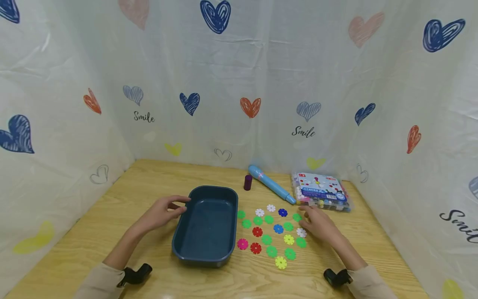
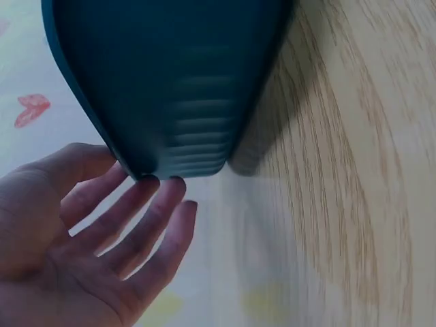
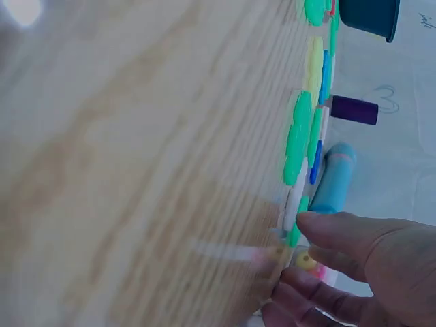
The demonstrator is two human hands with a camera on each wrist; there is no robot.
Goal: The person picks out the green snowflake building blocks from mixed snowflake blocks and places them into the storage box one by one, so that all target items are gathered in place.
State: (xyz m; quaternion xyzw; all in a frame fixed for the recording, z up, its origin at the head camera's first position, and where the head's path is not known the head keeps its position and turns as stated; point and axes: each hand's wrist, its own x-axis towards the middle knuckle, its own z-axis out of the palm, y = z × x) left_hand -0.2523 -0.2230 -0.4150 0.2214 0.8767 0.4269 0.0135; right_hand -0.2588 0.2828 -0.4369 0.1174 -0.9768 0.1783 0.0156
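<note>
Snowflake discs (image 1: 271,231) lie scattered flat on the wooden table (image 1: 149,195) in the head view, spread just to the left of the right hand (image 1: 319,225) and reaching toward the dark blue tray (image 1: 207,224) beyond them. The right hand rests low over the table with its fingers loosely extended and holds nothing; its fingertips (image 1: 303,216) sit at the near edge of the disc cluster, right by a green disc (image 1: 297,216) and a white disc (image 1: 301,232). Just past the fingers stands a clear box of beads (image 1: 322,191), and beside that a light blue pen-shaped tube (image 1: 271,184) and a small purple cap (image 1: 248,182). The left hand (image 1: 161,213) lies on the other side of the tray, fingers relaxed and pointing at the tray's far left corner, touching or almost touching its rim; which one I cannot tell from here.

From the left wrist, the tray (image 2: 170,82) fills the space just ahead of the left hand (image 2: 88,252). The fingers (image 2: 153,218) are straight and spread, their tips at the tray's rounded corner, gripping nothing. The picture is blurred.

From the right wrist, the discs (image 3: 308,116) show edge-on as a coloured row running away from the right hand (image 3: 361,272). The fingers (image 3: 340,231) are gently bent and empty, the nearest green and white discs just off their tips. The blue tube (image 3: 335,180), the purple cap (image 3: 354,110) and a corner of the tray (image 3: 371,17) lie farther off.
</note>
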